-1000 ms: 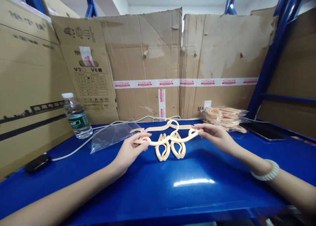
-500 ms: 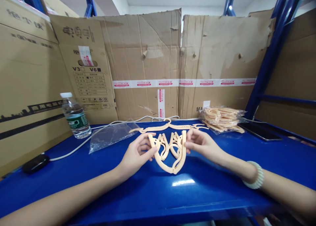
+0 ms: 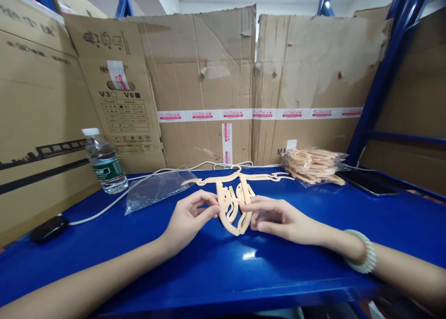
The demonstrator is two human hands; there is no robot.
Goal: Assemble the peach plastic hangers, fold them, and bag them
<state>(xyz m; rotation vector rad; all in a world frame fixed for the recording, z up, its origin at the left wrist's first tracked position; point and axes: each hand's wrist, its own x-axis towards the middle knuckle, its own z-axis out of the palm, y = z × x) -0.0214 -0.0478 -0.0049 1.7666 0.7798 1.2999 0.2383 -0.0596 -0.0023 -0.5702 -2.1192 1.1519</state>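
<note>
Between my hands is a folding clothes hanger (image 3: 230, 227) in pale peach plastic, its two arms bent upward into a narrow V. My left hand (image 3: 193, 215) pinches the left arm between thumb and fingertips. Against the right arm, my right hand (image 3: 278, 218) has its fingers curled, the index finger reaching over the front. More peach plastic pieces show inside the V; whether they belong to this hanger I cannot tell. Just behind, an unfolded hanger (image 3: 223, 178) of the same colour lies spread out with its hook toward the cardboard.
A clear plastic bag (image 3: 155, 192) lies on the blue tabletop (image 3: 216, 272). Left stand a water bottle (image 3: 106, 165) and a black mouse-like device (image 3: 49, 229) by a white cable. At right are bagged hangers (image 3: 311, 164) and a dark phone (image 3: 367, 183). Cardboard (image 3: 202, 86) walls the back.
The held hanger's two arms have come closer together, narrowing the V. My right hand has moved left and slightly down, its index finger now across the arm's front.
</note>
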